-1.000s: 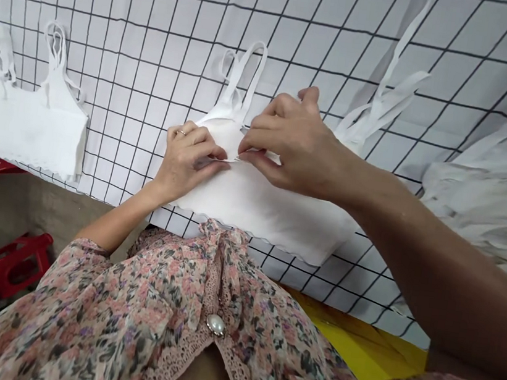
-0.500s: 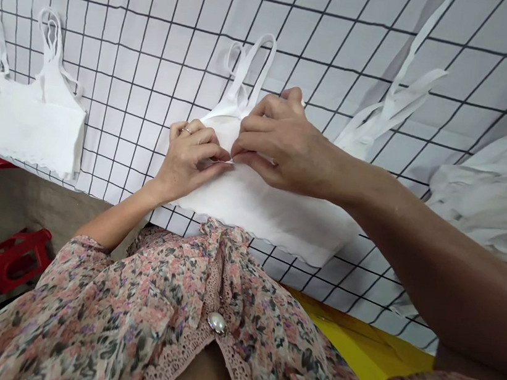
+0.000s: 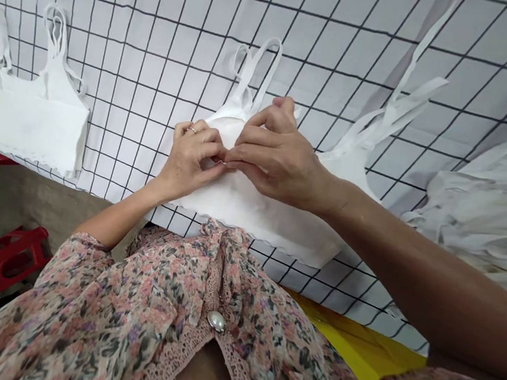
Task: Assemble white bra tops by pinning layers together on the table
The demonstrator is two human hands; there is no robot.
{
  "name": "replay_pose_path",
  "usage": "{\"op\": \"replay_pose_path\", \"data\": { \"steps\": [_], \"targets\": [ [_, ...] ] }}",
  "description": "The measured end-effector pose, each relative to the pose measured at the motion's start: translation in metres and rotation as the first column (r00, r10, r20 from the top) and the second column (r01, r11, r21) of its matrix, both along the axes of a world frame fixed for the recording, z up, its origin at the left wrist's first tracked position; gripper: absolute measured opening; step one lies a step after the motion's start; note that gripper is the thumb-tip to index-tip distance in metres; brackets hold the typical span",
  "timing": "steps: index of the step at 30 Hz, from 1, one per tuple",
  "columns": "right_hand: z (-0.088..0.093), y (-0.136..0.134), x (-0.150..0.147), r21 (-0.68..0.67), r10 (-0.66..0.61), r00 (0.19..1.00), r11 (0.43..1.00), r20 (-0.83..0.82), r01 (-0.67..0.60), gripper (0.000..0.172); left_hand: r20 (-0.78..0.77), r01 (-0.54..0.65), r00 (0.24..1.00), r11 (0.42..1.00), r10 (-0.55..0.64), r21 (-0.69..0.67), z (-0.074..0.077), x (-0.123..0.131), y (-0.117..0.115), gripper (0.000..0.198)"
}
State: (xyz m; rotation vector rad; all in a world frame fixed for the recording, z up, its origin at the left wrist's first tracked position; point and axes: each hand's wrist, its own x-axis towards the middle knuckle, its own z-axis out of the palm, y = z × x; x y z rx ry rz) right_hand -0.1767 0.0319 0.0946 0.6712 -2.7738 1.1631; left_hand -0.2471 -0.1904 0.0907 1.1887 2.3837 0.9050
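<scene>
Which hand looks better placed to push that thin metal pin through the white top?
Probably the right hand: its fingers pinch the white cropped top beside the thin metal pin, while the left hand curls over the pin's far end, steadying the fabric.

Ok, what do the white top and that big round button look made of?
The white top looks like soft matte knit, going by its wavy hem. The button looks like glossy pearl, possibly plastic; can't tell which.

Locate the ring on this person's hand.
In the head view, the ring is on a finger of the left hand, over the white top, just left of the right hand.
</scene>
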Motion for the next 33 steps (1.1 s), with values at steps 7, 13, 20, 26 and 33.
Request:
{"op": "replay_pose_path", "data": {
  "steps": [7,13,20,26,33],
  "targets": [
    [0.029,0.060,-0.062,-0.007,0.011,0.998,1.000,0.057,-0.011,0.032,-0.040,0.030,0.999,0.999,-0.030,0.017,-0.001,-0.003,-0.003,0.029],
    [0.045,0.063,-0.118,-0.179,-0.070,0.965,0.977,0.252,0.117,0.026,-0.050,0.028,0.998,0.999,-0.028,0.015,-0.005,-0.005,-0.008,0.023],
    [0.010,0.041,-0.143,-0.218,-0.121,0.966,0.961,0.228,0.172,0.018,-0.148,-0.031,0.988,0.999,0.033,0.017,-0.005,-0.004,-0.013,0.028],
    [-0.027,0.042,-0.147,-0.175,-0.210,0.972,0.958,0.109,0.227,0.007,-0.220,-0.036,0.975,0.999,0.043,0.035,-0.011,-0.007,-0.017,0.034],
    [-0.013,0.042,-0.124,-0.192,-0.321,0.946,0.927,0.047,0.323,0.025,-0.384,-0.097,0.916,0.993,0.113,0.062,-0.012,-0.015,-0.025,0.062]
  ]
}}
